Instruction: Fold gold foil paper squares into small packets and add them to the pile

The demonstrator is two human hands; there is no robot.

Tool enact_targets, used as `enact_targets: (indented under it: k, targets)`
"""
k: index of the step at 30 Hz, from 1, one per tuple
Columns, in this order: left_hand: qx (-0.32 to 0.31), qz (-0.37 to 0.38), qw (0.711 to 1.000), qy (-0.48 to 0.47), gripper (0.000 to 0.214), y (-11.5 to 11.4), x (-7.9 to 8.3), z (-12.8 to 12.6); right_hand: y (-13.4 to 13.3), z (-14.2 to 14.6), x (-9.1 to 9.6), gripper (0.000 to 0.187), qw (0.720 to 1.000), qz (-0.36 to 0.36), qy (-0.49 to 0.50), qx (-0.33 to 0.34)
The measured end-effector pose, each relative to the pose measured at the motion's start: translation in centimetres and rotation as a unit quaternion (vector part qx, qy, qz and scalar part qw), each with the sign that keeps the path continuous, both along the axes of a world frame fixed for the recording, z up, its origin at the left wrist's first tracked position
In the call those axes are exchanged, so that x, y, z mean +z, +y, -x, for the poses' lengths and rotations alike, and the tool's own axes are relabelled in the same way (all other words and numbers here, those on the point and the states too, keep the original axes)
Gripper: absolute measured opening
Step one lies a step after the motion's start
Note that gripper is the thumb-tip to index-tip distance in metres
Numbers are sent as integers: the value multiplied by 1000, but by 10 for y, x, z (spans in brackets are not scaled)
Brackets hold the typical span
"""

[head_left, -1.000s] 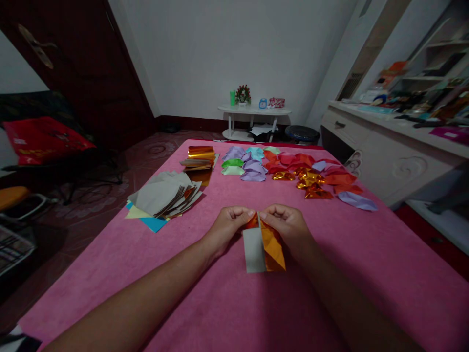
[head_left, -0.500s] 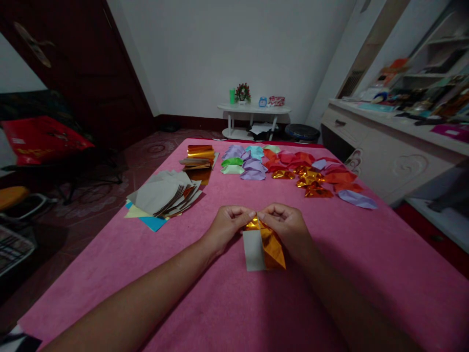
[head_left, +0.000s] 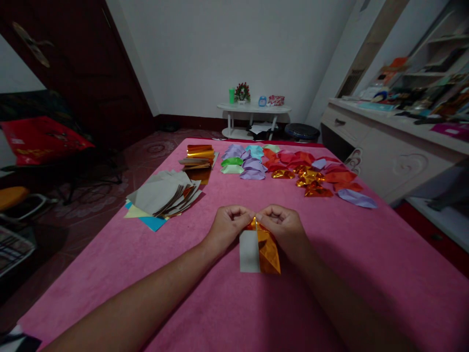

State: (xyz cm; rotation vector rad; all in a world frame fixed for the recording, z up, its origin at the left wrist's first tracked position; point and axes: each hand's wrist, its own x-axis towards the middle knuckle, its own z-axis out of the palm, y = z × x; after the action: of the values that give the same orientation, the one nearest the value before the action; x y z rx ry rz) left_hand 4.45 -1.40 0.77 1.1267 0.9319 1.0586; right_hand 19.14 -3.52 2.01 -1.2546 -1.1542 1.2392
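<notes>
Both hands meet over the middle of a pink-covered table. My left hand and my right hand each pinch the top of a partly folded sheet of paper, gold-orange foil on one side and grey-white on the other. The paper hangs down from the fingertips toward me, its grey flap on the left and foil flap on the right. Fingers of both hands are curled closed on it.
A fanned stack of square sheets lies at the left. Gold foil sheets sit farther back. Several folded paper shapes in purple, red, gold and green are spread across the far side. A cabinet stands at the right.
The two hands have closed in on the paper's top and the sheet has shifted slightly left and toward me; its grey flap now hangs straighter.
</notes>
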Motion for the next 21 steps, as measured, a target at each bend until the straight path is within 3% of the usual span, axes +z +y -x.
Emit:
enact_targets:
  k: [10,16,21]
  targets:
    - [-63,34,997,-32,31,4,-3,4,1,-6,-2,37,1000,13,-6,28]
    - [15,-27,998,48,21,4,-3,3,2,-2,-10,35,999,12,-3,30]
    - [52,-52,996,56,20,3,-2,2,0,0,-10,20,998,13,-19,64]
